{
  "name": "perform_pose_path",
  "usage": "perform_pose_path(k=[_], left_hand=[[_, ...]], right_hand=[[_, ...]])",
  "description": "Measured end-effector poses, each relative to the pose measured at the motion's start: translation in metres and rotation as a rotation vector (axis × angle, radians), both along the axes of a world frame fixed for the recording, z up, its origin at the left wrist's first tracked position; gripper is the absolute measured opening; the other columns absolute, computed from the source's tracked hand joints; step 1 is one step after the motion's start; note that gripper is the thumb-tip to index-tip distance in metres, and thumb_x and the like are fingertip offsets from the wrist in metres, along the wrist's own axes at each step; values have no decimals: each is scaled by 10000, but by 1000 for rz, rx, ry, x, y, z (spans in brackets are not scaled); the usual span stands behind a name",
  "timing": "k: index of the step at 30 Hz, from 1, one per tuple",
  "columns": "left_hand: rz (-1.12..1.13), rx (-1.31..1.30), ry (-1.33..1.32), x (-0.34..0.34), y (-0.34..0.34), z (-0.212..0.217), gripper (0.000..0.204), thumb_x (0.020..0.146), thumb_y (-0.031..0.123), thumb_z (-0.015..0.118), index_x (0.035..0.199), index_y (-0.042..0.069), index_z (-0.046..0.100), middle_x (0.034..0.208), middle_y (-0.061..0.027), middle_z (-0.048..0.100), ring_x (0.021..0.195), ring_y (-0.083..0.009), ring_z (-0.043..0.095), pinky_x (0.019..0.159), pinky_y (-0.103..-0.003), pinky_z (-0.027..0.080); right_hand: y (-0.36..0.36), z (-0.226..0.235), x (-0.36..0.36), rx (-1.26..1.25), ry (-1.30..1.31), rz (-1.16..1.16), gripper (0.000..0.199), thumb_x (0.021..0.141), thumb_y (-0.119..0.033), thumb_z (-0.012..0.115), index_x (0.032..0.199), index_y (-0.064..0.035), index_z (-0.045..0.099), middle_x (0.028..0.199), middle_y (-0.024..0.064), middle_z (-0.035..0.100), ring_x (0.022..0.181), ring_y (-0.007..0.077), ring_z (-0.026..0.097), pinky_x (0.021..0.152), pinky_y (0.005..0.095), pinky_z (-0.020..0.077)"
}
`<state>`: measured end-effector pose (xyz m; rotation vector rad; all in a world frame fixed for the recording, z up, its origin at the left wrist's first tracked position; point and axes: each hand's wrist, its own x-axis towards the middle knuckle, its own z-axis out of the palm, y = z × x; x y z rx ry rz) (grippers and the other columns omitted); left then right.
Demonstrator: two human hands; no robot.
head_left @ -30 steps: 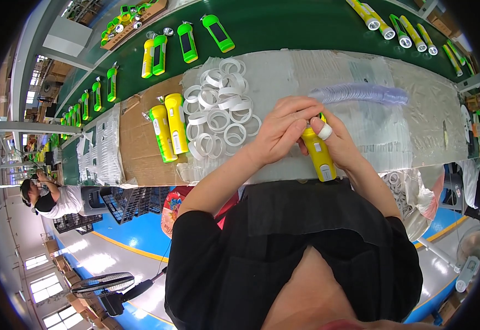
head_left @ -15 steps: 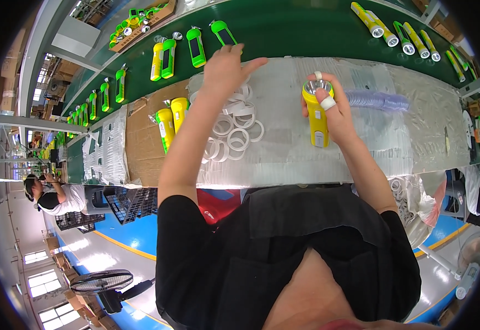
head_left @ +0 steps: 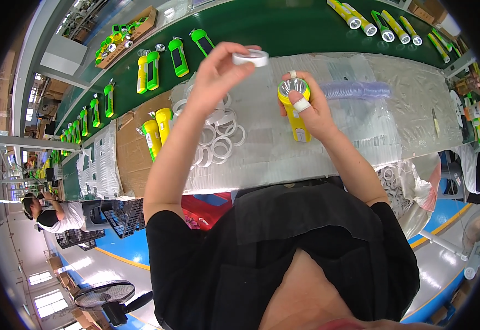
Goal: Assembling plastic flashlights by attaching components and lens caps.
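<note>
The left hand [head_left: 218, 77] is raised above the far side of the table [head_left: 267, 165], thumb and fingers pinching a single white ring [head_left: 259, 59] near its edge. The right hand [head_left: 316, 113] is wrapped around a yellow flashlight [head_left: 297, 118], its thumb lying across the rim of the shiny lamp end; white tape circles that thumb and one finger. The flashlight's lamp end faces up and its body slants down toward the person. The white ring is to the left of the lamp end and farther out, well apart from it.

A heap of loose white rings [head_left: 218, 137] lies below the left hand, partly hidden by the left forearm. The same forearm passes just beside two yellow flashlights [head_left: 163, 125] resting on brown cardboard [head_left: 130, 137], covering part of them. Just beyond the right hand, a long row of clear discs [head_left: 361, 91] stretches rightward across the plastic-covered surface, its near end behind the fingers.

Past the table, a green belt [head_left: 284, 27] carries green-cased flashlights [head_left: 178, 58] at left and more flashlights [head_left: 385, 27] at right. A slim pointed tool [head_left: 436, 122] lies toward the table's right end.
</note>
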<state>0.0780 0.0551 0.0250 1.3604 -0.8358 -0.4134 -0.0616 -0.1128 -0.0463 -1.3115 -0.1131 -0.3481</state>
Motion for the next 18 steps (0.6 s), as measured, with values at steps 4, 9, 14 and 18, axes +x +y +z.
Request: perform_pose_path(k=[4, 9, 14, 18], left_hand=[[-24, 52, -518, -50, -12, -8, 207, 797, 116, 789, 967, 38, 703, 1219, -123, 622, 1038, -205, 617, 846, -303, 502], [62, 148, -671, -53, -9, -13, 277, 742, 177, 824, 977, 80, 715, 1134, -89, 630, 998, -228, 621, 808, -317, 512], [12, 174, -747, -53, -8, -3, 302, 749, 205, 810, 1017, 95, 723, 1098, -92, 605, 944, -245, 629, 795, -342, 527], [-23, 248, -784, -59, -6, 2, 374, 743, 225, 815, 1067, 110, 669, 1093, -97, 605, 978, -281, 619, 803, -363, 519]], right_hand=[[0, 0, -2, -37, -46, 10, 335, 970, -231, 549, 1249, -72, 457, 956, 69, 588, 752, 133, 586, 675, 292, 504], [0, 2, -7, -53, -32, 2, 379, 982, -273, 527, 1287, -66, 442, 1052, 84, 576, 795, 169, 605, 714, 327, 503], [-6, 4, -6, -278, -296, -219, 494, 952, -256, 606, 1367, -62, 422, 1193, 102, 588, 1018, 229, 612, 885, 363, 496], [-39, 29, -10, -736, -421, -140, 510, 787, -191, 788, 1232, -62, 575, 1162, 111, 634, 1076, 262, 614, 900, 356, 490]])
